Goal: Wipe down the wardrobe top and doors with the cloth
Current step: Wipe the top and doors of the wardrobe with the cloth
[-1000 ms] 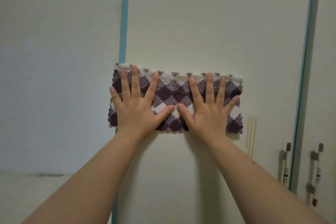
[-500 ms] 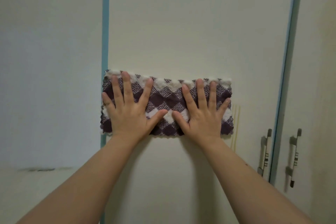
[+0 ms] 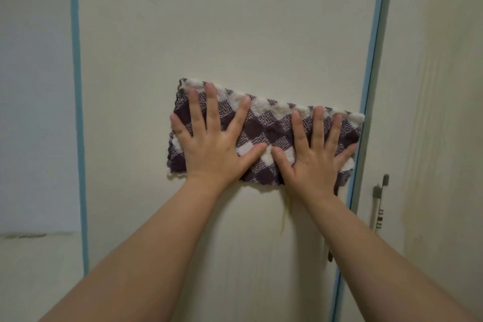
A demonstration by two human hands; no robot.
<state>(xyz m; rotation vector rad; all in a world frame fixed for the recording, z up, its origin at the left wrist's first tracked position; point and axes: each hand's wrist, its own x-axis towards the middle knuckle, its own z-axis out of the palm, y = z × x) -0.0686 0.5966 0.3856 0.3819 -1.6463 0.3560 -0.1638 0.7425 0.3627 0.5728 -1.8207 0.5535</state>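
Note:
A purple-and-white checked cloth (image 3: 269, 128) lies folded flat against a cream wardrobe door (image 3: 222, 34). My left hand (image 3: 211, 144) presses its left half with fingers spread straight. My right hand (image 3: 316, 154) presses its right half the same way. The cloth is tilted, its right end lower and reaching the door's blue right edge strip (image 3: 371, 65). Both thumbs nearly meet at the cloth's middle.
A second cream door (image 3: 439, 112) stands to the right, with a metal handle (image 3: 380, 204) near its edge. A blue strip (image 3: 77, 86) marks the door's left edge, beside the wardrobe's pale side panel (image 3: 34, 86). A faint yellow streak (image 3: 285, 214) runs below the cloth.
Both hands have slid the cloth to the right across the door, from its left edge to its right edge. The cloth now tilts down to the right.

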